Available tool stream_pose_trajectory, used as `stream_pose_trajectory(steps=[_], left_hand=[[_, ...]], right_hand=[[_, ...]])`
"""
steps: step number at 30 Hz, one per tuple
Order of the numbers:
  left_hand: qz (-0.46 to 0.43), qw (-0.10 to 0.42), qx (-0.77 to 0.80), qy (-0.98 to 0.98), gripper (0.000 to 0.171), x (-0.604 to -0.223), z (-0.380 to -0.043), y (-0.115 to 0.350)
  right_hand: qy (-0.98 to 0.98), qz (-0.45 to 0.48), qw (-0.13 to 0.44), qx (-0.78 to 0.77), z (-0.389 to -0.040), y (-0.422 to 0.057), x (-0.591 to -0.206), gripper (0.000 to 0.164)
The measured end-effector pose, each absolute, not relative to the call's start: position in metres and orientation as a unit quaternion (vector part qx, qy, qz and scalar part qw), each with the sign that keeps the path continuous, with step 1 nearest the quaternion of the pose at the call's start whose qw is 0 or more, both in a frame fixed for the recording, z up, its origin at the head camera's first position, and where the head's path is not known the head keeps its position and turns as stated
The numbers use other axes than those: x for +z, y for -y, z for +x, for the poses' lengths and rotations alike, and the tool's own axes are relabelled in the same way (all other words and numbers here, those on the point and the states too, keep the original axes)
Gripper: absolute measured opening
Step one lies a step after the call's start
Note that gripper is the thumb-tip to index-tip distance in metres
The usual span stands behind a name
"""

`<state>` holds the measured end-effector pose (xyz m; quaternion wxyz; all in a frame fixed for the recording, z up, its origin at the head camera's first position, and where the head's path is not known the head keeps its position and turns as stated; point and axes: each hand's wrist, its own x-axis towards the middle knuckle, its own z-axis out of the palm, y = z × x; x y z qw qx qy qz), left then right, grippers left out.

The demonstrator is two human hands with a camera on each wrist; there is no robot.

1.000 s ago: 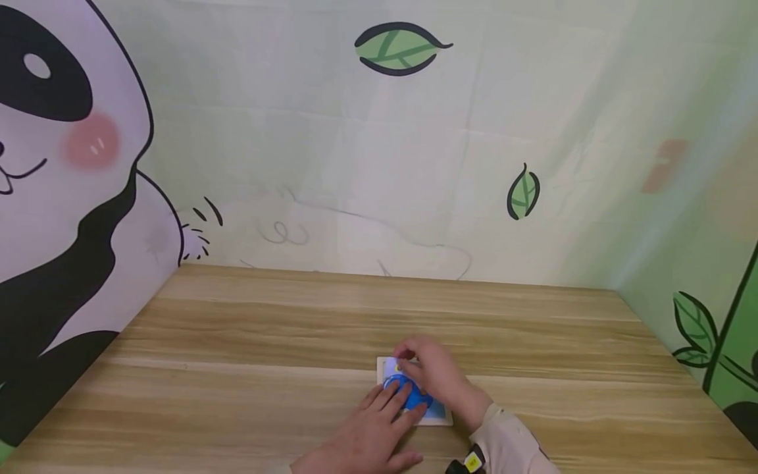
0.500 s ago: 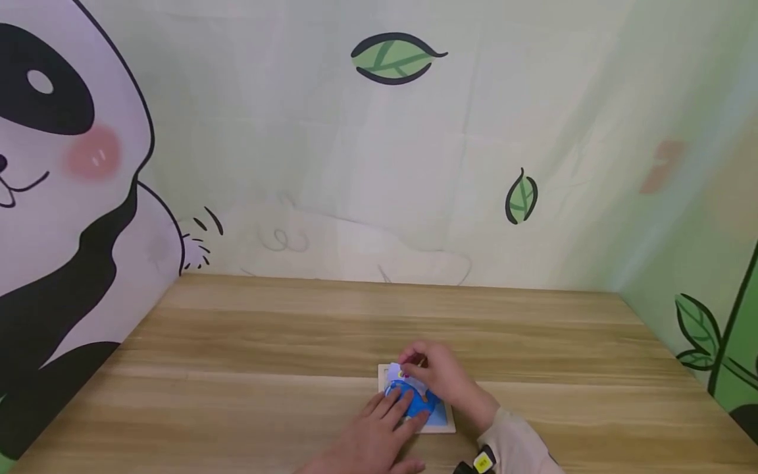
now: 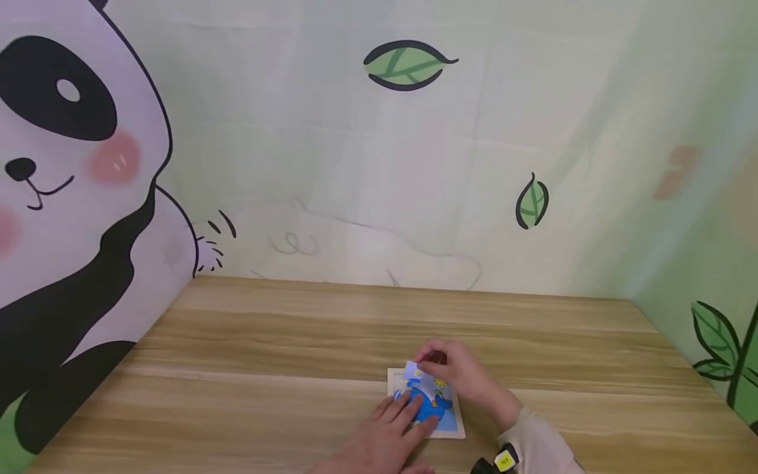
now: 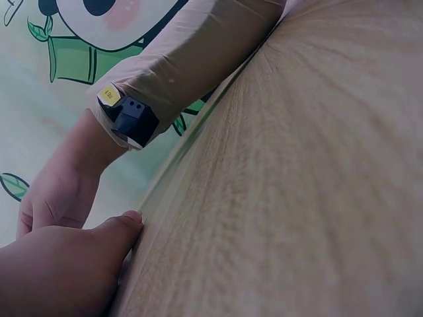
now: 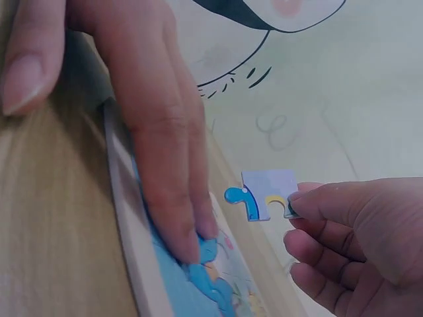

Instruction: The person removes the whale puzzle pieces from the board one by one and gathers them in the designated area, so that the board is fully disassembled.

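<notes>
My right hand (image 3: pixel 458 368) pinches a lavender-and-blue jigsaw piece (image 5: pixel 264 188) between thumb and forefinger. In the right wrist view the piece is raised clear of the jigsaw board. That board, with its pale wooden rim (image 3: pixel 448 434), lies flat on the table and bears a blue cartoon animal picture (image 3: pixel 432 411). My left hand (image 3: pixel 387 431) rests on it with outstretched fingers (image 5: pixel 165 185) pressing the blue pieces. A yellow flower shows at the picture's upper right. The left wrist view catches only part of the left hand (image 4: pixel 66 267), with the right hand (image 4: pixel 66 188) beyond.
A wood-grain table (image 3: pixel 266 336) extends around the board. Behind it stands a pale green wall (image 3: pixel 331 164) with a panda (image 3: pixel 65 131) and leaves printed on it. A black camera with a yellow label (image 3: pixel 500 459) is strapped to the right wrist.
My right hand has drawn the pinched piece up from the board's top, uncovering more of the picture and the yellow flower. My left hand stays on the board; the head view has shifted slightly.
</notes>
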<state>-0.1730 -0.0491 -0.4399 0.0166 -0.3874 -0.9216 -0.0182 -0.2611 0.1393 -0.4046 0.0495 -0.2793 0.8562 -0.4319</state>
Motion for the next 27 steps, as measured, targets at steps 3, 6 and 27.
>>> stream_pose_trajectory(steps=[3,6,27], left_hand=[[-0.391,0.025,-0.023,0.92,0.066,-0.442,-0.173,0.048],[-0.389,0.023,-0.027,0.921,0.067,-0.443,-0.174,0.048],[-0.389,0.022,-0.034,0.92,0.067,-0.443,-0.173,0.048]], right_hand=[[-0.856,-0.287,0.05,-0.428,-0.262,-0.144,-0.401,0.008],[-0.857,-0.293,0.047,-0.422,-0.263,-0.15,-0.395,0.008],[-0.884,-0.301,0.053,-0.354,-0.269,-0.19,-0.374,0.004]])
